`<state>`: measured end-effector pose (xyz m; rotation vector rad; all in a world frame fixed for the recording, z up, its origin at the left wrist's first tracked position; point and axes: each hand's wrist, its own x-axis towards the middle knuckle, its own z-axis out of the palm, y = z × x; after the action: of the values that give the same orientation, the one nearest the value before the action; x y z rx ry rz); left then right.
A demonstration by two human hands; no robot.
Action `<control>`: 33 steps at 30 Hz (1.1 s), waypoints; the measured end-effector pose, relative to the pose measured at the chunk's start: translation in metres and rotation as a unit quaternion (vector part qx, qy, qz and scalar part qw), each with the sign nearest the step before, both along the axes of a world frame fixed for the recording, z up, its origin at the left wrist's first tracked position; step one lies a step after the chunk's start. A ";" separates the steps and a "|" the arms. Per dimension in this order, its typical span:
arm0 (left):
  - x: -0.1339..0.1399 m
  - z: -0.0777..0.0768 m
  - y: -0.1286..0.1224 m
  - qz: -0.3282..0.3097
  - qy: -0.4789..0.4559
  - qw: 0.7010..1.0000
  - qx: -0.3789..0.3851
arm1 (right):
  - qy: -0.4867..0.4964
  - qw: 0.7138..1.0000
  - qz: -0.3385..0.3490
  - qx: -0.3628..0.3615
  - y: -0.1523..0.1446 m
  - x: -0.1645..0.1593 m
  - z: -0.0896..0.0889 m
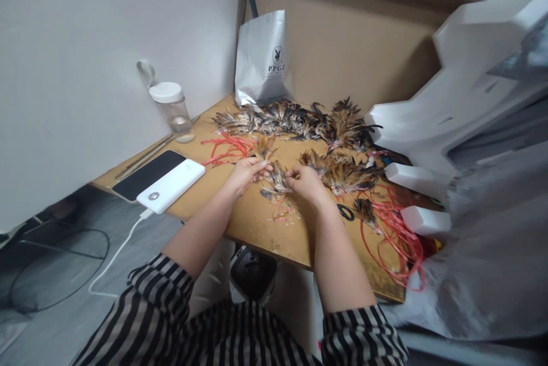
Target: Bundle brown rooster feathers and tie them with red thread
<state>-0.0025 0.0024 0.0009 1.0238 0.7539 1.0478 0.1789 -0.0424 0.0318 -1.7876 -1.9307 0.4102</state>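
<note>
Over the middle of the table, my left hand (247, 175) pinches a small bunch of brown feathers (266, 147) that stands up from its fingertips. My right hand (306, 184) is closed at the edge of a loose greyish feather clump (277, 179), its fingertips touching or gripping some of those feathers. Exactly what lies between the right fingers is hidden. Behind the hands runs a long heap of dark and brown feathers (291, 119). A second pile of brown feathers (349, 175) lies just right of my right hand.
Red plastic strips (229, 148) lie on the left, and a larger tangle of red strips (396, 229) at right. Scissors (346, 212) show black handles. A white power bank (171, 186), phone (148, 175), lidded bottle (173, 109), silver bag (262, 63) and white foam pieces (423, 120) surround the workspace.
</note>
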 end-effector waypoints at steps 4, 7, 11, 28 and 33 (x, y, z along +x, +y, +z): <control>0.000 -0.002 0.001 -0.005 0.003 1.000 0.004 | -0.035 0.999 0.024 0.006 -0.006 0.000 0.009; 0.000 -0.003 0.001 -0.007 0.003 1.000 0.004 | -0.085 0.995 0.025 -0.052 -0.010 0.000 0.011; 0.000 -0.003 0.001 -0.014 0.003 1.000 0.008 | -0.128 0.988 0.030 -0.087 -0.010 -0.001 0.005; 0.000 -0.003 0.000 -0.031 0.001 1.000 0.004 | 0.525 0.850 -0.021 -0.051 0.007 0.002 0.001; 0.001 -0.003 -0.002 -0.038 0.002 0.999 0.000 | 0.576 0.815 -0.051 -0.030 0.011 -0.013 -0.007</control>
<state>-0.0016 0.0006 -0.0023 1.0467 0.7140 0.9806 0.1662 -0.0309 0.0246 -1.1380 -0.9318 1.1821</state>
